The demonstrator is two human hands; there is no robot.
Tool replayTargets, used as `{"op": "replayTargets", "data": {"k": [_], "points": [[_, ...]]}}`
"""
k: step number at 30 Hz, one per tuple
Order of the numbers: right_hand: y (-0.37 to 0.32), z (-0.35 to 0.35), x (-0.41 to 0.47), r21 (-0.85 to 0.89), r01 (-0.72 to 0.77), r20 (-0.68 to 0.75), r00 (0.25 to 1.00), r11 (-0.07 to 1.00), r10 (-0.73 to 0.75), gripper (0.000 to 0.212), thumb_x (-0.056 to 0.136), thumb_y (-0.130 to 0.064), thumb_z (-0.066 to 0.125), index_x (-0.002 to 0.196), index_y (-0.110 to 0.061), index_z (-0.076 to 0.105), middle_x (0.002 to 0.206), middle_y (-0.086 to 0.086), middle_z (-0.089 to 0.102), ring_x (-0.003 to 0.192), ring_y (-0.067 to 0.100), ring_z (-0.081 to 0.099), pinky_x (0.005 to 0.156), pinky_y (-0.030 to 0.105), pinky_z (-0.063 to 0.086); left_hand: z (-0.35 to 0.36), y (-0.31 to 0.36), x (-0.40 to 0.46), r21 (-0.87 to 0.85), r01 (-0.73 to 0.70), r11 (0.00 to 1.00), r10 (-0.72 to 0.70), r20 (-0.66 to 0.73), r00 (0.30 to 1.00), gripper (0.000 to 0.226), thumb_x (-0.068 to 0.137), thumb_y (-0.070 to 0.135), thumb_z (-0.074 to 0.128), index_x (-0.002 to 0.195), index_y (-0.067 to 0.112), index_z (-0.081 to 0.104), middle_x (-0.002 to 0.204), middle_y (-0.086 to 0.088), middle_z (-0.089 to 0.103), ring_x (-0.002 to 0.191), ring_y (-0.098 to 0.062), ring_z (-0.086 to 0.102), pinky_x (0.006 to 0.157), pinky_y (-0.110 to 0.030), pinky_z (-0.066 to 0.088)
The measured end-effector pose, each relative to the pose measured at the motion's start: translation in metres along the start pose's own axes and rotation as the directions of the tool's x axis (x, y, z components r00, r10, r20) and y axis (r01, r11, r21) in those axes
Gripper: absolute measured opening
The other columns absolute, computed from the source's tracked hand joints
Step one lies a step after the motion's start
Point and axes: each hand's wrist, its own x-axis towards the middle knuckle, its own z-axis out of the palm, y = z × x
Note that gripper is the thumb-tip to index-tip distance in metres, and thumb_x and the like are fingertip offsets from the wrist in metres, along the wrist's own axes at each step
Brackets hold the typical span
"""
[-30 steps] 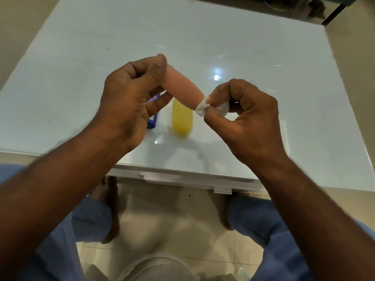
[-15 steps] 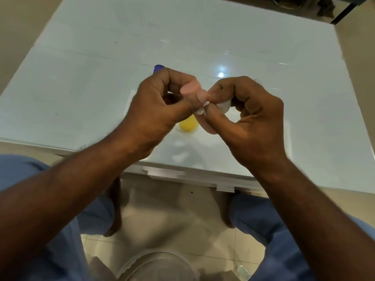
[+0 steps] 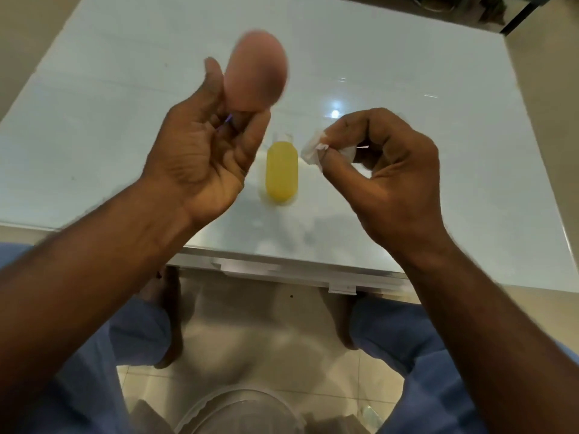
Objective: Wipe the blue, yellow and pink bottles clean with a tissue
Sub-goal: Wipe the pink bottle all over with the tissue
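Head view, looking down over my own two arms: my left hand (image 3: 200, 158) is raised palm-up above the white surface (image 3: 407, 73), its fingers (image 3: 250, 133) curled round the lower end of the pink bottle (image 3: 255, 70), which stands up out of the grip and is smeared by motion blur. A thin sliver of blue or purple shows between those fingers; I cannot tell what it belongs to, and the blue bottle itself is not something I can make out.

My right hand (image 3: 391, 170) is held apart from the left, off to the other side — thumb and forefinger pinching a small crumpled white tissue (image 3: 313, 150), the remaining fingers bent loosely into the palm. The tissue touches neither bottle.

Between the two hands, on the surface, sits the yellow bottle (image 3: 281, 170); it looks foreshortened from above, near the front edge, with a pale reflection around its base. Whether it is upright or lying flat I cannot say for certain.

A bright light spot (image 3: 335, 113) glints on the surface just beyond the right hand. Below the near edge are blue trousers (image 3: 407, 355) and bare feet on a tiled floor (image 3: 257, 339), and the rim of a pale round container (image 3: 238, 399) at the bottom of the view.
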Motion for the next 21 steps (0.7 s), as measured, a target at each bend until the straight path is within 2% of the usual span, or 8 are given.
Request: {"op": "replayTargets", "data": {"k": [3,5,7,10,13,15,19,21], "points": [[-0.003,0.007,0.000,0.053,-0.029,-0.028,0.999,0.998,0.030,0.009,0.093,-0.003,0.080,0.094,0.000,0.072,0.090,0.014,0.074,0.082,0.023,0.072,0.071,0.030,0.059,0.003,-0.005,-0.003,0.060,-0.012,0.998,0.006,0.097,0.995,0.047,0.104,0.035,0.058,0.134,-0.001,0.058,0.122,-0.015,0.075,0.112,-0.025,0.074,0.083,-0.029,0.062],[-0.004,0.009,0.003,0.089,-0.048,-0.045,0.998,0.995,0.052,0.009,0.093,-0.004,0.080,0.093,0.000,0.072,0.089,0.015,0.075,0.081,0.029,0.072,0.069,0.037,0.061,0.005,-0.007,-0.004,0.036,0.018,0.999,-0.021,0.085,0.996,0.047,0.103,0.033,0.060,0.135,-0.003,0.057,0.123,-0.019,0.074,0.113,-0.028,0.074,0.083,-0.030,0.063],[-0.005,0.008,0.005,0.144,-0.071,-0.068,0.994,0.987,0.082,0.006,0.094,-0.001,0.077,0.095,-0.005,0.072,0.091,0.012,0.077,0.084,0.031,0.075,0.076,0.046,0.065,0.004,-0.006,-0.004,0.046,0.018,0.999,-0.022,0.073,0.997,0.044,0.103,0.033,0.061,0.132,0.000,0.060,0.120,-0.016,0.076,0.109,-0.025,0.075,0.080,-0.030,0.063],[-0.004,0.009,0.006,0.209,-0.115,-0.113,0.984,0.971,0.141,0.008,0.095,-0.001,0.075,0.097,-0.008,0.073,0.094,0.013,0.077,0.090,0.036,0.076,0.086,0.054,0.065,0.001,-0.008,-0.003,0.285,-0.035,0.958,0.017,0.067,0.998,0.043,0.097,0.046,0.062,0.120,0.011,0.069,0.102,-0.004,0.076,0.092,-0.015,0.075,0.077,-0.030,0.062],[-0.001,0.008,0.008,0.340,-0.184,-0.146,0.958,0.922,0.245,0.009,0.096,-0.002,0.073,0.097,-0.011,0.074,0.099,0.014,0.077,0.097,0.038,0.076,0.095,0.058,0.063,-0.003,-0.016,-0.005,0.599,-0.086,0.796,-0.002,0.145,0.989,0.050,0.084,0.059,0.062,0.110,0.018,0.072,0.094,0.000,0.079,0.083,-0.015,0.076,0.071,-0.030,0.062],[0.000,0.006,0.010,0.357,-0.232,-0.137,0.945,0.905,0.296,0.009,0.096,-0.008,0.073,0.098,-0.017,0.074,0.104,0.012,0.078,0.103,0.034,0.076,0.100,0.055,0.062,-0.005,-0.022,-0.007,0.676,-0.074,0.733,-0.085,0.199,0.976,0.050,0.083,0.058,0.061,0.112,0.019,0.071,0.096,0.001,0.081,0.084,-0.016,0.077,0.069,-0.028,0.061],[0.001,0.007,0.007,0.343,-0.286,-0.088,0.939,0.895,0.334,0.006,0.095,-0.010,0.076,0.100,-0.012,0.075,0.103,0.009,0.078,0.101,0.029,0.077,0.100,0.053,0.062,-0.004,-0.025,-0.004,0.513,0.086,0.854,-0.173,0.123,0.977,0.056,0.083,0.058,0.061,0.116,0.014,0.073,0.099,-0.006,0.081,0.080,-0.015,0.076,0.069,-0.026,0.060],[0.001,0.008,0.004,0.266,-0.312,-0.054,0.940,0.912,0.337,0.008,0.095,-0.010,0.077,0.104,-0.010,0.076,0.102,0.005,0.078,0.098,0.024,0.077,0.096,0.051,0.064,-0.003,-0.025,-0.001,0.440,0.119,0.890,-0.170,0.079,0.982,0.057,0.080,0.058,0.064,0.112,0.011,0.073,0.096,-0.006,0.081,0.075,-0.014,0.075,0.066,-0.024,0.060]]}}
